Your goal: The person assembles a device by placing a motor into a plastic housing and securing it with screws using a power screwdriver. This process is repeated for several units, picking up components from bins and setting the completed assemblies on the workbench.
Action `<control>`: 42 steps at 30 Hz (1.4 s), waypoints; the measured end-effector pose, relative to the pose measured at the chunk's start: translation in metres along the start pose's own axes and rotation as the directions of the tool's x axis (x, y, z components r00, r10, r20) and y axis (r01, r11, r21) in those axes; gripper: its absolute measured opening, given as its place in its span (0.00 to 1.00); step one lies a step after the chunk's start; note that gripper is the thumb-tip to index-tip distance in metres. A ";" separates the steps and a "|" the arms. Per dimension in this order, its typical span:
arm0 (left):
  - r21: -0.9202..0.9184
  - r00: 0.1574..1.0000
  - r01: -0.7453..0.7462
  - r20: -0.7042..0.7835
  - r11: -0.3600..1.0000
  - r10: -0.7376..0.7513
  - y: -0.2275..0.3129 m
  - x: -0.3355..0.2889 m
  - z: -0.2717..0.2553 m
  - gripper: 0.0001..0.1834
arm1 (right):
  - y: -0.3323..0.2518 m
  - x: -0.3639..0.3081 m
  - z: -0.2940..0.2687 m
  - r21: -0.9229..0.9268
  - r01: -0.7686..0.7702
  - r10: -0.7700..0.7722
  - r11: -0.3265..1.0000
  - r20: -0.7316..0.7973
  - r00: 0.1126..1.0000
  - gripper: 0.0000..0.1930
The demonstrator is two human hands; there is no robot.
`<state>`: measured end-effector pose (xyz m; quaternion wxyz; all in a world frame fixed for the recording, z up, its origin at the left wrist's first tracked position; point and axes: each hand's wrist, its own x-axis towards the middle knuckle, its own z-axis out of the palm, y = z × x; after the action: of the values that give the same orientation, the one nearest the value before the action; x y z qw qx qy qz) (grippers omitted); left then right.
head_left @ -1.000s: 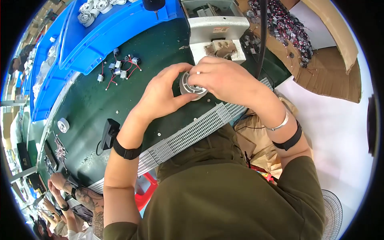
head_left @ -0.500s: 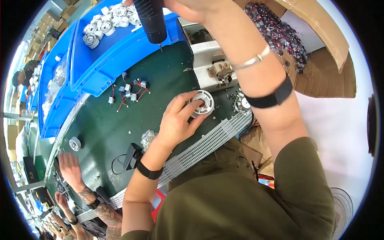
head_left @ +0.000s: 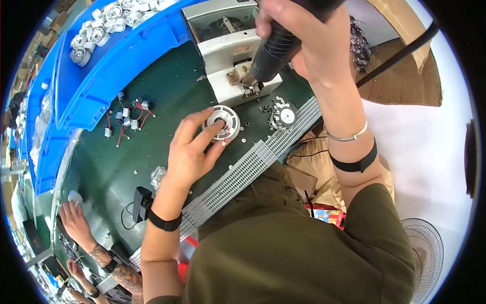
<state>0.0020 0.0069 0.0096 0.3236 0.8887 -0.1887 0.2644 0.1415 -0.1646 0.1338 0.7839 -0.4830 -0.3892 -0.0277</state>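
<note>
My left hand [head_left: 188,152] holds a white round plastic housing [head_left: 234,123] on the green bench, with a finger inside its ring. A short red wire ending in a small white plug hangs over the housing's near side; the finger hides part of the interior. My right hand [head_left: 321,45] is wrapped round a black electric screwdriver [head_left: 276,53], tilted with its nose at the front of a grey-white screw feeder [head_left: 215,55]. The feeder hides the tip. Beside the feeder, a round silver dish [head_left: 287,116] has several small screws heaped at its edge.
Blue bins [head_left: 147,61] with white plastic parts stand at the far left. Several small motors [head_left: 126,120] with red wires lie on the bench. A pale grid strip [head_left: 223,175] runs along the near edge. A co-worker's hand [head_left: 76,223] is at left; a cardboard box [head_left: 405,83] stands at right.
My right hand has brought the screwdriver down from above the bin to the feeder's front. The left hand stays on the housing. The whole view has shifted, with bench things appearing farther left.
</note>
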 end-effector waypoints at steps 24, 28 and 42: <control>-0.023 1.000 -0.019 -0.021 1.000 0.018 -0.006 -0.006 0.006 0.22 | 0.010 -0.035 0.015 -0.168 0.036 -0.084 0.985 -0.288 0.954 0.21; -0.024 1.000 -0.004 0.001 1.000 0.004 -0.006 -0.007 0.005 0.20 | 0.007 -0.043 0.018 -0.055 0.021 -0.033 0.998 -0.219 0.975 0.20; -0.002 0.992 0.092 -0.083 0.996 -0.091 0.000 -0.009 0.013 0.19 | -0.018 -0.026 0.058 0.097 -0.231 0.245 0.968 -0.169 0.955 0.23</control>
<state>-0.0006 -0.0006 -0.0045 0.3420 0.8851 -0.1339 0.2859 0.0817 -0.1371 0.1435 0.8313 -0.4917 -0.2564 0.0384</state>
